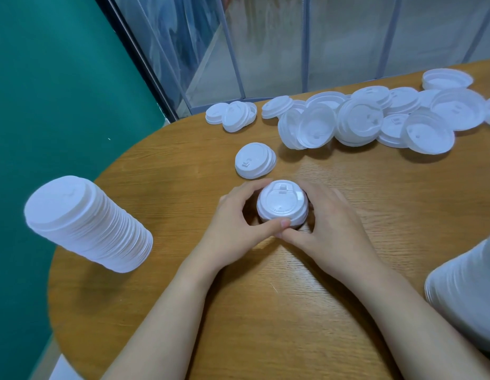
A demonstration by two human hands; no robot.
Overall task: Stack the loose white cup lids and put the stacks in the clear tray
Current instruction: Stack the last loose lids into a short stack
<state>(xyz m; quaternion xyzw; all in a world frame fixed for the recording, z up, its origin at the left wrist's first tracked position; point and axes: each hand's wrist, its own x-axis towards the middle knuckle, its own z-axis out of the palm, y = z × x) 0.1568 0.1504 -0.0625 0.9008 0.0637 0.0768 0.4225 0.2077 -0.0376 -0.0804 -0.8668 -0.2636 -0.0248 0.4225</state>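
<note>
two bare forearms, no sleeves, rings or watch visible.

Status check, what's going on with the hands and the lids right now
Left hand and right hand grip small lid stack on table. Loose lids still scattered beyond. Tall stack stands left. Nothing blocking.

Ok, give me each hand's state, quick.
Left hand: fingers curled around the small lid stack, holding it.
Right hand: fingers curled around the same stack from the other side.
</note>
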